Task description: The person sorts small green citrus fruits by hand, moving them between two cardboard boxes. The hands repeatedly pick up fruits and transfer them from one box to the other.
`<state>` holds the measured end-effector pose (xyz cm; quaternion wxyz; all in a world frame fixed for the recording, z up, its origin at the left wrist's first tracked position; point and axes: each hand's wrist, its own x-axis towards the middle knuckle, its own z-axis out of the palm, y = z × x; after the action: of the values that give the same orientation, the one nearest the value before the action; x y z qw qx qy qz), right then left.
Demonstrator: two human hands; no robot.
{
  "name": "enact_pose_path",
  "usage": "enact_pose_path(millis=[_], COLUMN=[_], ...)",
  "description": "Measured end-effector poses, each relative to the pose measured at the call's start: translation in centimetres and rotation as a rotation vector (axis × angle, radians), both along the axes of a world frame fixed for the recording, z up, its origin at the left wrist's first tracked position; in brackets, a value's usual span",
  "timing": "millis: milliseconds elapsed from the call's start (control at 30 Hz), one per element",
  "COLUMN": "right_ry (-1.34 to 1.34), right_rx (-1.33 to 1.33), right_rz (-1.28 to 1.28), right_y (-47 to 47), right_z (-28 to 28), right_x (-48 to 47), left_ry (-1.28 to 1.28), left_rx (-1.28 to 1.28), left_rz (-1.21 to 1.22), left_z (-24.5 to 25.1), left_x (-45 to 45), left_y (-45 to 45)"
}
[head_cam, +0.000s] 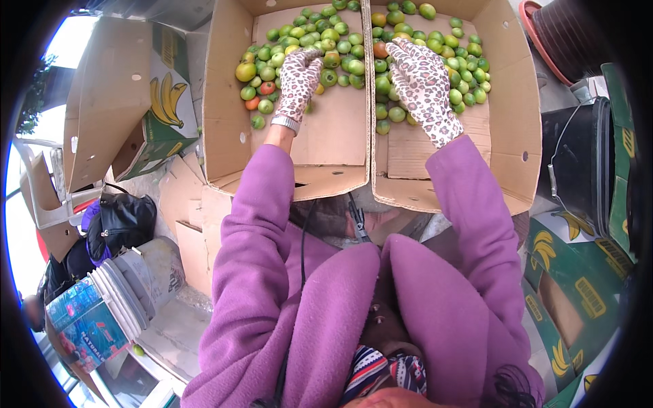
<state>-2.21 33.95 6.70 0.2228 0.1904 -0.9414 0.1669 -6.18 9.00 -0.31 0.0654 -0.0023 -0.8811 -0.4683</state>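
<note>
Two cardboard boxes stand side by side, the left box (224,117) and the right box (510,112), each with many green tomatoes and a few orange or red ones. My left hand (300,84), in a leopard-print glove, is over the tomatoes (306,38) in the left box, its fingers bent down among them. Whether it holds one is hidden. In the right box my right hand (422,84), in a matching glove, lies over the tomatoes (461,66) with its fingers close together beside a red-orange tomato (380,49). Its palm side is hidden.
Banana-print cartons (171,102) stand at the left, more banana boxes (576,275) at the right. A black bucket (574,158) with a wire handle is right of the boxes. Lower left are stacked buckets (122,296) and a black bag (125,219). A black cable (304,239) hangs before me.
</note>
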Motion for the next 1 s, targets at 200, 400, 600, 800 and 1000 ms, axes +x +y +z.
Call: enact_pose_path(millis=[200,400,600,800,1000], right_ry=[0.022,0.081,-0.053,-0.204,0.198], right_rx=[-0.211,-0.07,0.095,0.222,0.154], right_rz=[0.184,0.137,-0.183,-0.383,-0.346], right_y=[-2.2,-1.4,2.1,4.9,4.8], right_z=[2.5,2.2,0.8,-0.3,0.7], right_x=[1.7,1.8,-0.8,-1.9,-2.1], left_ry=[-0.197,-0.283,-0.52,-0.714,-0.776], left_rx=[0.669,0.441,-0.824,-0.995,-0.657], left_rz=[-0.317,-0.405,-0.036,-0.209,0.041], left_z=[8.3,11.4,5.0,-0.6,-0.2], left_x=[2.5,4.2,2.1,3.5,2.2], left_y=[2.0,2.8,-4.0,-4.5,-5.4])
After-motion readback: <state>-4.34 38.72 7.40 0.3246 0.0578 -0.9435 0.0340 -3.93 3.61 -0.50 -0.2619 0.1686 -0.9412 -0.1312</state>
